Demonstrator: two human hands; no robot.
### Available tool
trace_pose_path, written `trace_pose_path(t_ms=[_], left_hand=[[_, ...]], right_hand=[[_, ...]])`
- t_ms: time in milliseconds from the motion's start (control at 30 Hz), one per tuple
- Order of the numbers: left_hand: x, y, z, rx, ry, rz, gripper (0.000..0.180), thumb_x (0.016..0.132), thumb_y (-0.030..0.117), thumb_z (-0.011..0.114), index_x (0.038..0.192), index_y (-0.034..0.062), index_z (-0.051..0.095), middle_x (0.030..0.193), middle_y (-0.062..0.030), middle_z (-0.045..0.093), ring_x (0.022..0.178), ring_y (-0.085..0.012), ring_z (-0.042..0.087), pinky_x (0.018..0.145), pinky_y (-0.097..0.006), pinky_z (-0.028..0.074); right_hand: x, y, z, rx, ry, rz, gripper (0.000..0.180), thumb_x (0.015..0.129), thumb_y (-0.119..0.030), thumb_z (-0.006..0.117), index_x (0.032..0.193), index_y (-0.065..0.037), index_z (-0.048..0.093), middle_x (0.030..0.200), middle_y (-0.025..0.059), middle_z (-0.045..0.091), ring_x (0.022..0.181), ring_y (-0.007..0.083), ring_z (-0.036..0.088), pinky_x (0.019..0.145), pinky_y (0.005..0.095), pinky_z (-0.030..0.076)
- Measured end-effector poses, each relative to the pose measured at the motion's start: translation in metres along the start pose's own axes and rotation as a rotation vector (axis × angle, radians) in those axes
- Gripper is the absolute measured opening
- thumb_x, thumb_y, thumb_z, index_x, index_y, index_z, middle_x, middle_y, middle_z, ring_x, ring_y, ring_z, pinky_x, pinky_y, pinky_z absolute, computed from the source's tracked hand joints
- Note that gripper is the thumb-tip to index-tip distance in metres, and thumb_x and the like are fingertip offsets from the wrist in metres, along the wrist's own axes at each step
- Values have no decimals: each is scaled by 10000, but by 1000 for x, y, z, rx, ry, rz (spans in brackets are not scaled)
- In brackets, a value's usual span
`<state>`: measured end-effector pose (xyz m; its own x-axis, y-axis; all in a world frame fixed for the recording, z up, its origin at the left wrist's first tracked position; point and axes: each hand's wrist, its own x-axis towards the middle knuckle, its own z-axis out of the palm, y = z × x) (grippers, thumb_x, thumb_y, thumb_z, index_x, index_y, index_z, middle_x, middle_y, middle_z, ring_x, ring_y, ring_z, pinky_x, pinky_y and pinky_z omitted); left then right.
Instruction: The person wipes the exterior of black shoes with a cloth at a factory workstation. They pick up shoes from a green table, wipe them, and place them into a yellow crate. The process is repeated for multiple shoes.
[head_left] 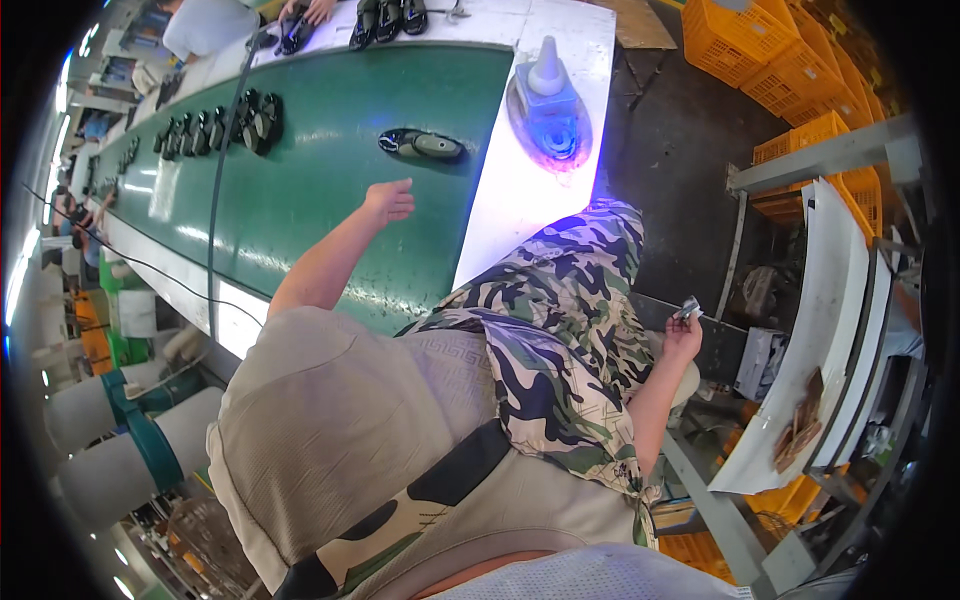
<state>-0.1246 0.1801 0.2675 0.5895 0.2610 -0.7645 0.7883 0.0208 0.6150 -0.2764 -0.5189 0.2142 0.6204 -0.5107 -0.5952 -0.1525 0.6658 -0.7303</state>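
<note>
My left hand (388,202) reaches over the green conveyor belt (340,110), its fingers stretched toward the right and holding nothing. Just beyond it, apart from the fingers, a single glossy black shoe (424,145) lies with its pale insole showing. Down at my right side, away from the belt, my right hand (683,340) pinches a small silvery metal piece (688,309); its exact kind is too small to make out. A blue-lit bottle with a white cone-shaped nozzle (546,72) stands on the white table edge (500,200) at the belt's end.
Several black shoes (255,122) stand in rows farther left on the belt, with more at the far edge near another person's hands (318,10). Orange crates (740,40) are stacked at the far right. A grey metal frame (820,155) and white panel (800,370) stand close on my right.
</note>
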Motion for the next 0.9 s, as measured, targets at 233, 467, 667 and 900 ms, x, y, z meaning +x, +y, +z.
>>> trace_pose_path(t_ms=[233, 467, 667, 900], left_hand=[[53, 55, 63, -500, 80, -136, 1024, 781, 615, 711, 1504, 42, 265, 1475, -297, 372, 1302, -463, 440, 1058, -556, 395], [110, 78, 63, -706, 115, -144, 676, 800, 378, 742, 1335, 74, 464, 1366, -202, 505, 1257, -418, 485, 1054, -593, 350], [47, 79, 45, -965, -455, 216, 422, 827, 111, 662, 1218, -3, 553, 1166, -134, 647, 1122, -308, 615, 1019, -470, 474], [-57, 104, 96, -827, -707, 502, 553, 676, 71, 812, 1187, 48, 603, 1130, -84, 681, 1064, -240, 644, 980, -380, 491]], right_hand=[[-22, -35, 52, -52, -37, -82, 129, 905, -179, 667, 921, -74, 595, 862, 67, 649, 750, 206, 622, 676, 349, 507], [-35, -59, 87, -90, -77, -152, 155, 907, -160, 664, 974, -41, 591, 871, 103, 650, 768, 226, 630, 673, 363, 520], [-26, -56, 128, -144, -75, -139, 141, 892, -117, 687, 913, -58, 561, 845, 108, 648, 738, 248, 652, 641, 365, 534], [-48, -46, 234, -284, -264, -210, 172, 835, -72, 732, 894, -35, 575, 799, 93, 647, 684, 211, 653, 586, 284, 508]])
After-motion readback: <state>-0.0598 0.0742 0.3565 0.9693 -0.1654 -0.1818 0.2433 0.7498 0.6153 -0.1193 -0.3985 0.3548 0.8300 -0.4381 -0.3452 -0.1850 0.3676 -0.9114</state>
